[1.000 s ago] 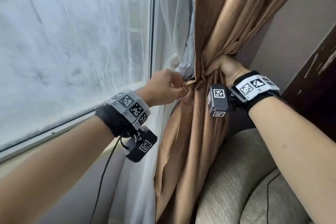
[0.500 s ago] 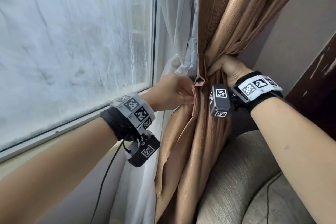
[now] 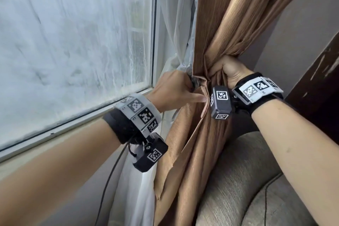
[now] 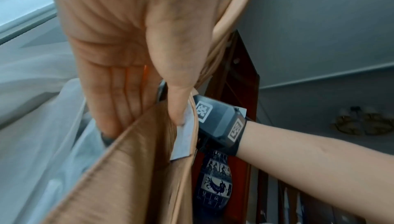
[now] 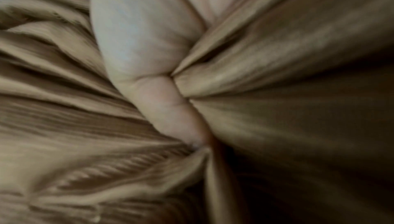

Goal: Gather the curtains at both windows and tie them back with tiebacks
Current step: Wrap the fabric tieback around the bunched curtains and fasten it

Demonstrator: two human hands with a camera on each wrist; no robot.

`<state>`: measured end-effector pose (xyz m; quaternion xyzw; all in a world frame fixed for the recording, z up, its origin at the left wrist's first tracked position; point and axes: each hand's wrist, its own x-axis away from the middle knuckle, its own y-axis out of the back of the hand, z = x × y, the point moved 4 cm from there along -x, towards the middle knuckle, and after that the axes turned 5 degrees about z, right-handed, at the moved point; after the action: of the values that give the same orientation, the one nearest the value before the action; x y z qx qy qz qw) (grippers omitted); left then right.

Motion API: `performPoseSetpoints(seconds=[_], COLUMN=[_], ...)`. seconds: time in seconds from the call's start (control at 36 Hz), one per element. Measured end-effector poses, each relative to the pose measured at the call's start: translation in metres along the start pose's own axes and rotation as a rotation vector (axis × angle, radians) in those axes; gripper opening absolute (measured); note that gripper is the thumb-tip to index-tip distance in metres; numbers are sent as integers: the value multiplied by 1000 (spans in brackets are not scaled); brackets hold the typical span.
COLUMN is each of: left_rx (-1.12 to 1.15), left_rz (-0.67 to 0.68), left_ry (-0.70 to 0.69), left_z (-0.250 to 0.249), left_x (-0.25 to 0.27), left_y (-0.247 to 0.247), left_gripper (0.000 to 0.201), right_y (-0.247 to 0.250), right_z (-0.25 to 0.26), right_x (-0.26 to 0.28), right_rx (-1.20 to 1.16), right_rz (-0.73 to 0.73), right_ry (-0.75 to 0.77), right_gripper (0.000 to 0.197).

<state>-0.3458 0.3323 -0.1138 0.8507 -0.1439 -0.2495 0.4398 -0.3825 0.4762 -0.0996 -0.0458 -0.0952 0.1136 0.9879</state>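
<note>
A brown curtain [image 3: 216, 24] hangs right of the window and is bunched at mid height. My right hand [image 3: 220, 71] grips that bunch in a fist; the right wrist view shows its thumb [image 5: 149, 59] pressed into the brown folds [image 5: 298, 59]. My left hand [image 3: 174, 91] is at the curtain's left edge. There its fingers [image 4: 113, 106] slip behind the hem [image 4: 127, 143] and its thumb [image 4: 177, 106] lies on the front, so the edge is pinched between them. A sheer white curtain [image 3: 176, 33] hangs just behind. I see no tieback clearly, only a small dark thing [image 3: 194, 83] by the left fingertips.
A frosted window pane [image 3: 73, 42] and its sill [image 3: 73, 124] fill the left. A grey sofa arm [image 3: 247, 170] sits below the right arm, dark wooden furniture [image 3: 315, 79] at the right. A black cable [image 3: 110, 180] hangs from the left wrist. A patterned vase [image 4: 215, 185] stands behind.
My left hand has moved right, up to the brown curtain's edge, and its thumb now stretches along the hem. The right hand keeps its grip on the bunch.
</note>
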Motion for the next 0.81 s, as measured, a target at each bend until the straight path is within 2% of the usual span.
performPoseSetpoints(seconds=[0.06,0.11,0.22,0.36,0.42,0.5,0.56,0.67,0.72,0.81], left_rx=[-62,-85,26,39,26,7,41,113,118,113], left_rz=[85,161,216,268,321,363,323,250,249,213], left_ry=[-22,-29,3,22,34,0,3,-1,-2,0], left_z=[-3,-4,-1,2,5,8,13,25,31,39], left_x=[-4,-5,-5,-5,-4,0,3,7,9,13], left_y=[-3,-8,-11,-7,-4,3,14,43,54,66], left_gripper=[54,54,49,7,21,10,11,34,37,40], right_y=[0,1,3,5,5,5,5,6,7,10], right_z=[4,4,5,4,3,3,4,3,2,1], right_x=[2,1,3,2,2,2,4,5,5,5], right_rx=[8,-10,18,-20,-26,-13,4,-4,23,64], right_rz=[16,57,39,61,64,54,47,69,67,48], right_ry=[41,47,71,57,51,46,29,50,39,16], right_gripper=[45,33,28,39,43,38,33,37,29,30])
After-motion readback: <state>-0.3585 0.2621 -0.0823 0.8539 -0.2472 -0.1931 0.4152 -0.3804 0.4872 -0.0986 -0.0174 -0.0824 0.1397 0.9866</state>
